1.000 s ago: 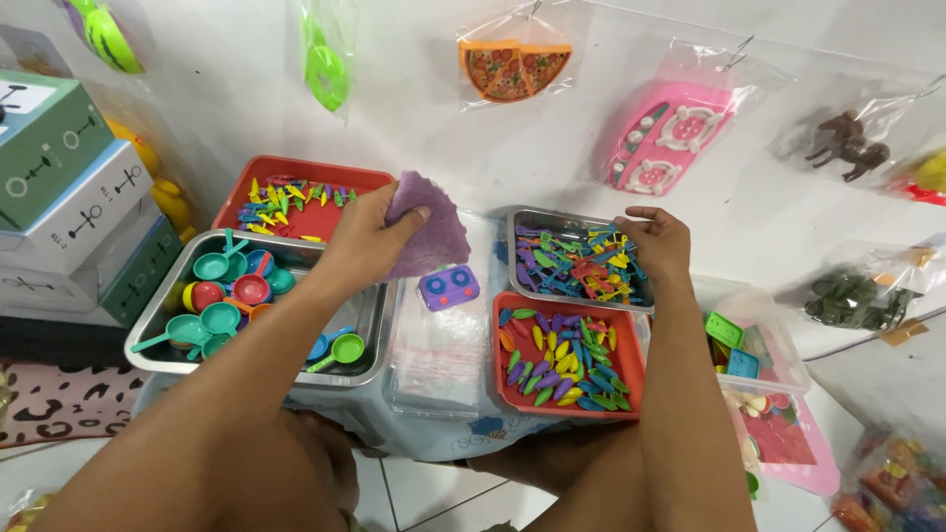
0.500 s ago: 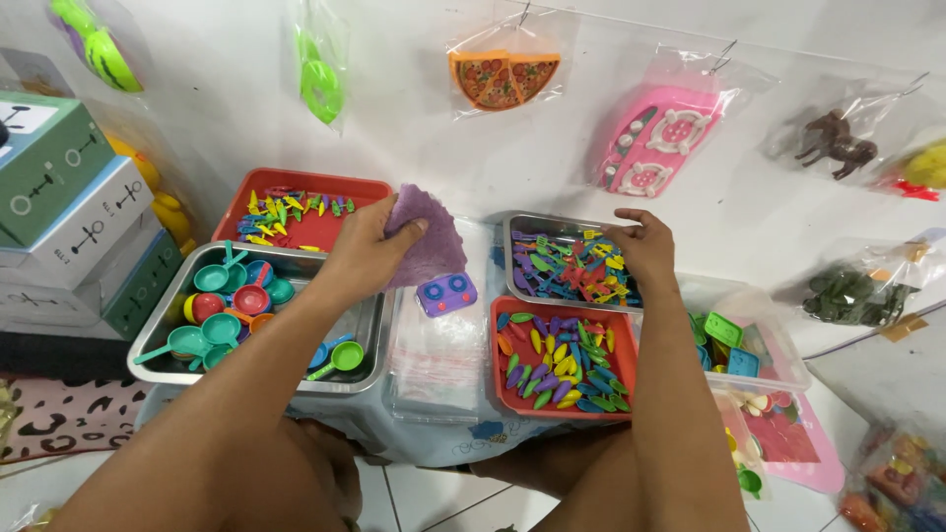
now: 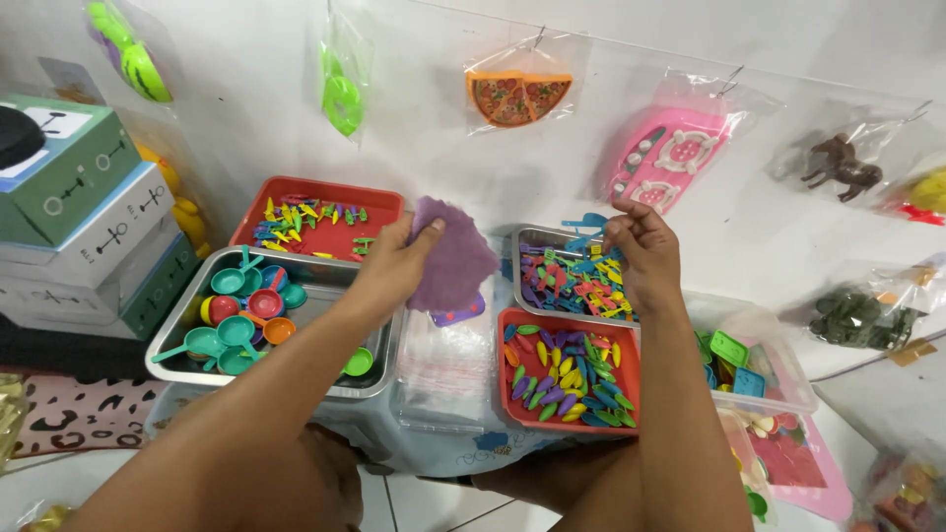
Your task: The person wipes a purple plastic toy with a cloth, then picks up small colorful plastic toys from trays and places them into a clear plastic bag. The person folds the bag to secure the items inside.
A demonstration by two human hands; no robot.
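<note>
The left hand (image 3: 399, 264) is pinching a purple sheet (image 3: 451, 264) over the trays. The right hand (image 3: 639, 246) is closing its fingers on a blue piece (image 3: 583, 223) above the steel tray (image 3: 522, 241). Judging by this, collecting is underway; the clear bags (image 3: 445, 365) are lying unfilled.

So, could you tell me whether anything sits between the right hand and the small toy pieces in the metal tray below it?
Nothing visible does: the right hand is directly over the metal tray of colourful toy pieces.

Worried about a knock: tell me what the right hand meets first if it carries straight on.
Probably the white wall: the right hand, holding a small blue piece above the metal tray, points toward it. Depth unclear.
</note>
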